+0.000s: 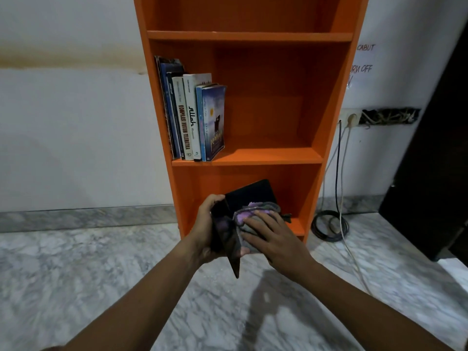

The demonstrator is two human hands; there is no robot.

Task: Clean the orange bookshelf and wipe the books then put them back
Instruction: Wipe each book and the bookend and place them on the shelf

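Dark book [249,196]: held low and near us, in front of the bottom bay of the orange bookshelf [253,36], tilted. It has a slim, glossy black cover, and we cannot read a title. A grey-and-purple cloth [249,211] lies on its face.

Left hand [205,229]: grip grasping the book along its left edge, fingers curled round it. Right hand [273,236]: grip released, fingers straight, pressing the cloth flat on the cover.

We judge the step in hand to be wiping this one book, which is not yet back on a shelf.

On the middle shelf, a row of books [192,117] stands upright against the left wall. We cannot tell whether those are already wiped. The rest of that shelf is bare orange, with no dust we can make out.

Beyond the shelf are a marble floor [101,262] and, on the right, coiled cables [329,225] under a wall socket [350,117].
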